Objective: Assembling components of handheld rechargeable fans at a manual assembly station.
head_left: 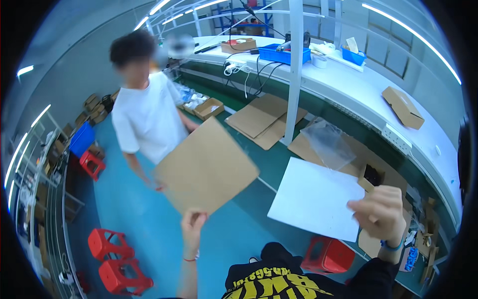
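A flat brown cardboard sheet (206, 167) hangs tilted in front of me, and my left hand (193, 230) pinches its near corner. A co-worker in a white shirt (147, 117) stands beyond it, one hand (158, 186) at the sheet's left edge; whether that hand grips it I cannot tell. My right hand (379, 212) is closed on the right edge of a white sheet (316, 199), held out over the lower green work surface. The two sheets are apart from each other. Part of the co-worker's body is hidden behind the cardboard.
Flat cardboard pieces (261, 117), a clear plastic bag (328, 144) and a small open box (371, 175) lie on the lower bench. A white upright post (295, 74) rises at the white shelf (343, 82). Red stools stand beside me (328, 254) and at left (122, 274).
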{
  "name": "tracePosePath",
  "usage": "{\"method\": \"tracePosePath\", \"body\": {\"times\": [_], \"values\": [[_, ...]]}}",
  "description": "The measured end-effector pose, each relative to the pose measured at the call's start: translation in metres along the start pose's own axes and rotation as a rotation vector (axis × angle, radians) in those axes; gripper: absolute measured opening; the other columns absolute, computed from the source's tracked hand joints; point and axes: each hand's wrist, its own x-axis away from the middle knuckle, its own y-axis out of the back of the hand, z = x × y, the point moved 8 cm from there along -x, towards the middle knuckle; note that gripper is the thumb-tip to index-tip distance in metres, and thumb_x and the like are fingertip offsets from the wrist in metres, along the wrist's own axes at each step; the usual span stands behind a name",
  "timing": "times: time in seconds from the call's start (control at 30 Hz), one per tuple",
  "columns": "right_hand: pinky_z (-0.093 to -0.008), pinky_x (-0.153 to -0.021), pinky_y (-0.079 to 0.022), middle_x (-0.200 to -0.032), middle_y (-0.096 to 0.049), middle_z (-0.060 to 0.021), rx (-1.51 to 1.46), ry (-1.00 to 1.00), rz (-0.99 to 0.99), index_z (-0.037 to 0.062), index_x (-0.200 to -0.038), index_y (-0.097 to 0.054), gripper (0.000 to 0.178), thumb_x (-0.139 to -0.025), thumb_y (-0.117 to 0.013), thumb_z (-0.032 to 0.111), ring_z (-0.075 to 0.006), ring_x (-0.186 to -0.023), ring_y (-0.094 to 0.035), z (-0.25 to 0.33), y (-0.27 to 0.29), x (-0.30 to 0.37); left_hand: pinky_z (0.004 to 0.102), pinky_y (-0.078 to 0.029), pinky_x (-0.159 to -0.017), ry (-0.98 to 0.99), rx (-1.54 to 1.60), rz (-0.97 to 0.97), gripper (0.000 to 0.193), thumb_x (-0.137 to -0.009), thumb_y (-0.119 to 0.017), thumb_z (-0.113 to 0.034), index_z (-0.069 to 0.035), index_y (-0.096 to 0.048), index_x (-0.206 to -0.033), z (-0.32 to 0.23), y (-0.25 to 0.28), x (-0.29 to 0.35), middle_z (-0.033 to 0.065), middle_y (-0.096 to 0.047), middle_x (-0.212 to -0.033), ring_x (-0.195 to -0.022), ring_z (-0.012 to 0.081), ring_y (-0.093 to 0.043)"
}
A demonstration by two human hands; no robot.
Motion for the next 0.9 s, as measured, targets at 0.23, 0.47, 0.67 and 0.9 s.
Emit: {"method": "tracePosePath", "body": {"times": [0.23,0.47,0.67,0.9], "values": [[-0.0251,-0.065,-0.048,-0.083,-0.064,-0.0061,-0.237,-0.583,-0.244,0.0008,-0.102,-0.065,0.016,-0.089,-0.058,0.004,-0.0141,-0.071,-0.06,-0.207,-0.114,-0.07,0.0358,-0.048,-0.055,-0.737,0.67,0.696,0.013,-0.091,-0.054,-0.005,-0.006,-0.047,-0.08,-0.242,-0.067,-0.118,0.0107,-0.057,-0.078,-0.058,0.0226,-0.057],[-0.0373,-0.1,-0.039,-0.138,-0.044,-0.0154,-0.069,-0.639,-0.562,0.0072,-0.14,-0.04,0.061,-0.087,-0.065,0.027,-0.0265,-0.124,-0.044,-0.386,-0.211,-0.212,0.0283,-0.041,-0.049,-1.131,1.366,0.349,0.018,-0.09,-0.063,-0.021,-0.008,-0.052,-0.084,-0.178,-0.074,-0.251,0.0094,-0.057,-0.078,-0.057,0.0187,-0.056],[-0.0404,-0.112,-0.026,-0.148,-0.028,-0.0216,0.225,-0.7,-0.913,0.0007,-0.147,-0.018,0.078,-0.088,-0.064,0.022,-0.0355,-0.137,-0.03,-0.463,-0.244,-0.258,0.0291,-0.041,-0.048,-0.72,1.023,0.705,0.017,-0.088,-0.066,-0.017,-0.009,-0.052,-0.084,-0.165,-0.102,-0.359,0.0082,-0.055,-0.078,-0.056,0.0186,-0.053],[-0.0398,-0.111,-0.025,-0.147,-0.03,-0.0217,0.388,-0.79,-1.02,-0.0012,-0.146,-0.019,0.073,-0.088,-0.061,0.011,-0.0361,-0.135,-0.031,-0.473,-0.25,-0.255,0.0293,-0.041,-0.044,-0.651,1.196,0.849,0.02,-0.092,-0.061,-0.02,-0.009,-0.049,-0.08,-0.112,-0.139,-0.472,0.007,-0.055,-0.079,-0.049,0.0186,-0.05]]}}
